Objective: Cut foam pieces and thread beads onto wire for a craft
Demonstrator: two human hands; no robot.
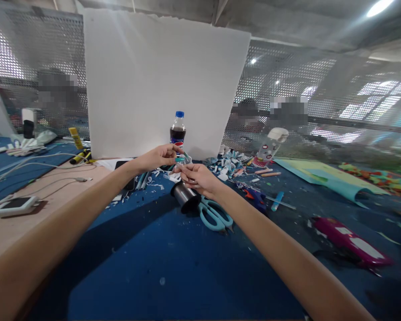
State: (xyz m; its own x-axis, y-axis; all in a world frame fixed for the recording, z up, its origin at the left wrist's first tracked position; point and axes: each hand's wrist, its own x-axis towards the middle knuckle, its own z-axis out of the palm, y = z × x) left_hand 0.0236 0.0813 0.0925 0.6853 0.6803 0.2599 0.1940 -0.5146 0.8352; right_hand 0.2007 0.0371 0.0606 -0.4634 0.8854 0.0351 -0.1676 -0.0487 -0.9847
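Both my arms reach out over the blue table cover [173,267]. My left hand [160,157] is closed in a pinch on a small teal and white piece [181,159]. My right hand [195,177] is closed too, its fingers meeting the same small piece from the right. Just under my right hand lies a shiny metal cylinder [184,197] on its side. Teal-handled scissors [215,215] lie beside it, under my right wrist. A cola bottle with a blue cap [178,130] stands behind my hands.
A large white board [153,80] stands upright at the back. Paper scraps [229,162], a blue glue gun [255,197], a magenta tool [347,240] and coloured sheets [324,176] lie to the right. A phone [15,205] and cables lie left. People sit behind the mesh screen.
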